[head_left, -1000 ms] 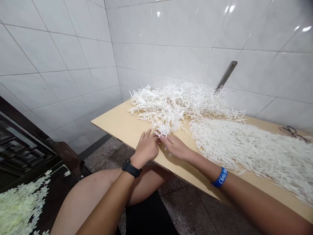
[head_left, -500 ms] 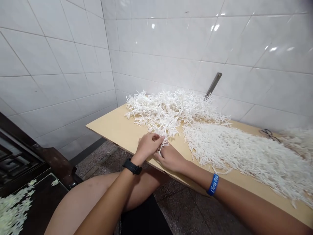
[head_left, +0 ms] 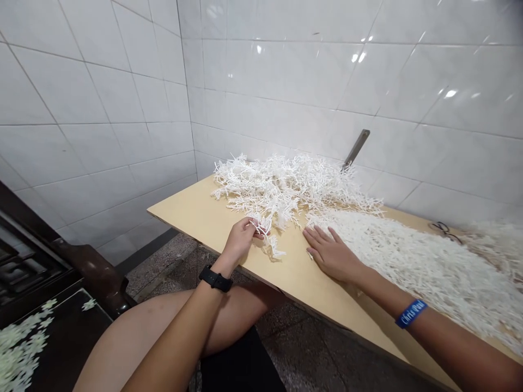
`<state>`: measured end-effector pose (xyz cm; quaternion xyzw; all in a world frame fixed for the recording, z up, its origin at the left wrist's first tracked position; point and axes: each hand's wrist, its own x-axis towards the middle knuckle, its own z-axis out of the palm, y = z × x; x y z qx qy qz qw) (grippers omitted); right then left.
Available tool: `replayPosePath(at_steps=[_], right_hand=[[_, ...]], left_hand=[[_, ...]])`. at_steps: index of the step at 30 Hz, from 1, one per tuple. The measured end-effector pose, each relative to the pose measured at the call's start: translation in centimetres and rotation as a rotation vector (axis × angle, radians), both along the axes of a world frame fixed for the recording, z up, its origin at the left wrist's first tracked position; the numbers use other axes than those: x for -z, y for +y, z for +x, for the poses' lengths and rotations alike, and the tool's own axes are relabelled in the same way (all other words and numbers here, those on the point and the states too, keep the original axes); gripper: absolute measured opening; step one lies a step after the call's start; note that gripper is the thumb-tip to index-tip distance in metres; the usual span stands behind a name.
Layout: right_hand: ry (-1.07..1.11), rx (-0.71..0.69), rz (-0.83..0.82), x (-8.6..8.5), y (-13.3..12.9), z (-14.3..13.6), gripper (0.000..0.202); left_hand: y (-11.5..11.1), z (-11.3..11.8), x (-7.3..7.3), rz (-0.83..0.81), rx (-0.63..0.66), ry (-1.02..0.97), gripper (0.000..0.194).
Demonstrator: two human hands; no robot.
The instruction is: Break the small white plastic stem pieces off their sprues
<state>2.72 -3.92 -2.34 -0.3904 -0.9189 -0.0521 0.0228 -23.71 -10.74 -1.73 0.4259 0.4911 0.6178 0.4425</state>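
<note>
Through the head view I have the left hand (head_left: pixel 242 239) pinching a white sprig (head_left: pixel 273 245) between thumb and fingers, just above the near edge of the counter (head_left: pixel 183 207), its forked tips hanging to the right. The right hand (head_left: pixel 333 256) lies palm down, fingers loosely extended and gripping nothing that I can make out, by the left end of a flat white layer (head_left: pixel 408 256), with a tiny white bit (head_left: pixel 310 255) by its thumb. I judge the sprig very light and springy, plastic-like rather than slippery, with thin tips that could bend or snag on their neighbours; I would take it by the thicker stem, away from the fine ends, and squeeze only lightly. Counting up, I get two hands, one sprig in the left, one tangled heap (head_left: pixel 286 179) on the far side, one flat layer on the right and one more pale pile (head_left: pixel 498 245) at the far right; the pieces within each overlap too much to number. Beyond those I see one metal bar (head_left: pixel 356 148) leaning by the wall, one dark looped object (head_left: pixel 445 228) at the far right, and one lone pale flower (head_left: pixel 89 304) beside a cluster of flowers (head_left: pixel 24 337) at the near left
</note>
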Motion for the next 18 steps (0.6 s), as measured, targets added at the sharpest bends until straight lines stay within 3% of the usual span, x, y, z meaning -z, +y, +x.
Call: replayPosePath(at_steps=[4,7,11,15,18], right_hand=[[0.122,-0.042,0.165,-1.9,-0.7,-1.0,0.052],[0.396,-0.091,0.094,-3.4,-2.1,-3.6,0.043],[0.741,-0.037,-0.373,-3.8,-2.9,-7.7,0.029],[0.848,-0.129,-0.931,-2.5,-2.5,-10.6,0.031],[0.982,-0.145,-1.114,-1.5,-2.6,-11.6,0.036]], left_hand=[[-0.3,0.2,0.2,-0.032,0.022,-0.018,0.022],[-0.4,0.2,0.4,-0.015,0.016,0.001,0.025],[-0.2,0.0,0.7,0.030,-0.010,0.042,0.028],[-0.1,-0.1,1.3,0.073,-0.055,0.003,0.030],[-0.2,-0.1,1.6,0.066,-0.047,-0.067,0.037]])
